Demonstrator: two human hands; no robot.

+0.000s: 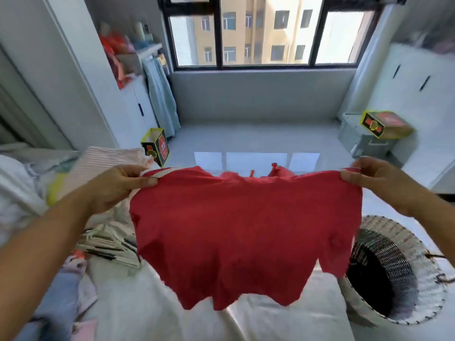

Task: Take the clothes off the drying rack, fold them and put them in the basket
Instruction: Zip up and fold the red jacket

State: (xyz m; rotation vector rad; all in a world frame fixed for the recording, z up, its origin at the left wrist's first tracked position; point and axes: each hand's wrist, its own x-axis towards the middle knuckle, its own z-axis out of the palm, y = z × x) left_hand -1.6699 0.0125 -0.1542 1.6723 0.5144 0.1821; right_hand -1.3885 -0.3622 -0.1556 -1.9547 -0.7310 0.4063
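One red shirt (234,230) hangs over the white bed (270,321), long axis left to right and hem toward the near edge, its top corners pinched by the left hand (115,185) and right hand (379,180), with one woven basket (398,244) at the bed's right edge and two red-and-yellow boxes (155,146) beyond, under the window (266,33).

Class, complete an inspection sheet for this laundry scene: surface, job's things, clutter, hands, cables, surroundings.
Surface: white bedding lies below the hands.
Job's things: red garment held spread in the air, unfolded; woven basket at the right, its inside dark.
Clutter: striped clothes and mixed laundry piled at the left.
Hands: left hand and right hand each pinch a top corner of the red garment.
Cables: nothing seen.
Surroundings: window; yellow-edged box on the floor; second box on a grey cabinet.
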